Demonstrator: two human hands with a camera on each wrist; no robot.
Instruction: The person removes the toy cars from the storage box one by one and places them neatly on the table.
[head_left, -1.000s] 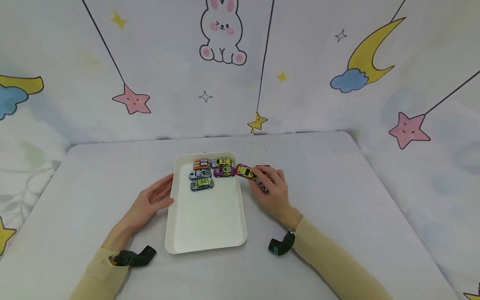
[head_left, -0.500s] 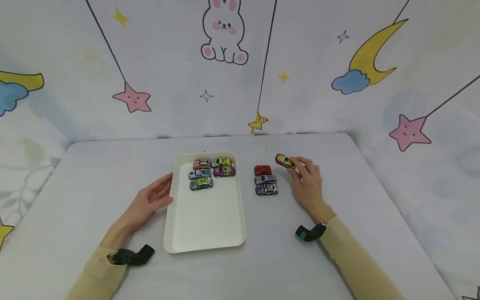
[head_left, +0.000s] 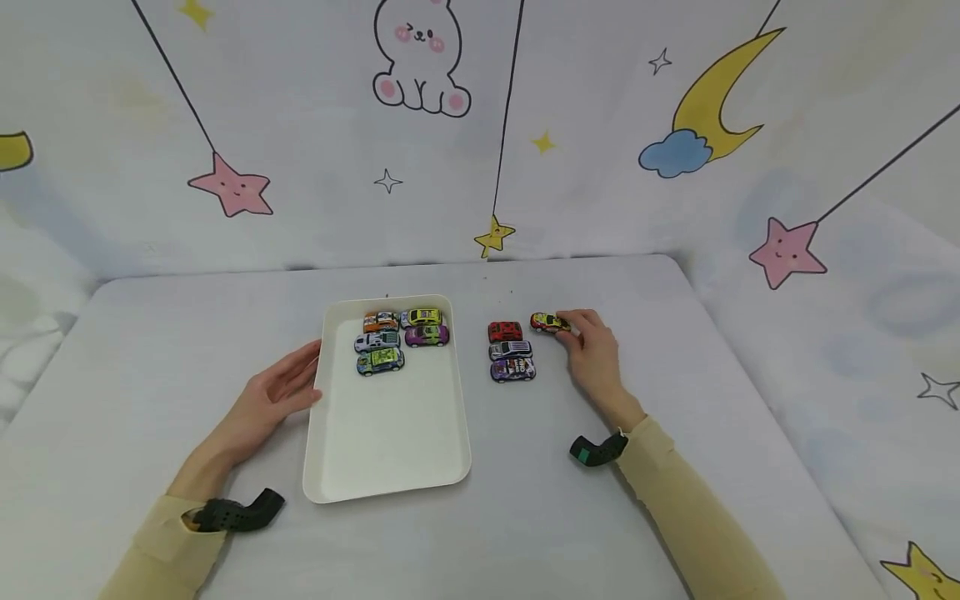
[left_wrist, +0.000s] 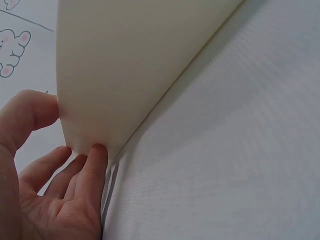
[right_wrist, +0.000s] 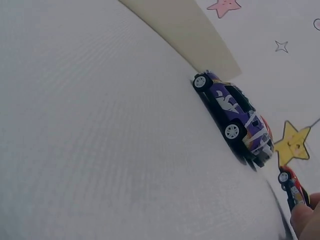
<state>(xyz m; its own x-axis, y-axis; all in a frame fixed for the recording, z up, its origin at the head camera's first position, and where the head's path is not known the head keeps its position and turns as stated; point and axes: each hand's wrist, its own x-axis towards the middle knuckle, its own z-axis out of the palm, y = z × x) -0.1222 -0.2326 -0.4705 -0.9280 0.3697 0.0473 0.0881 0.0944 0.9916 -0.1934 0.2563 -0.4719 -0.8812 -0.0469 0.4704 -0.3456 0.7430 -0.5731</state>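
My right hand (head_left: 594,354) pinches a red-and-yellow toy car (head_left: 551,322) by its right end, to the right of the group outside the tray; in the right wrist view the car (right_wrist: 294,187) shows above the fingertips. Beside it, a red toy car (head_left: 505,332), a silver toy car (head_left: 510,350) and a purple toy car (head_left: 513,370) form a column on the table. My left hand (head_left: 258,410) touches the left outer wall of a white tray (head_left: 386,493) with thumb and fingertips. In the left wrist view its fingers rest against that wall (left_wrist: 130,65).
Several toy cars sit in the tray's far part, among them an orange one (head_left: 381,321), a purple one (head_left: 427,335) and a green one (head_left: 380,361). A white table (head_left: 525,517) lies beneath. Behind it hangs a patterned cloth (head_left: 322,167) with stars and a rabbit.
My right hand has carried the red-and-yellow car rightward from the tray's right edge, past the column of three cars, then slightly lower. The left hand stays at the tray; the head view has shifted.
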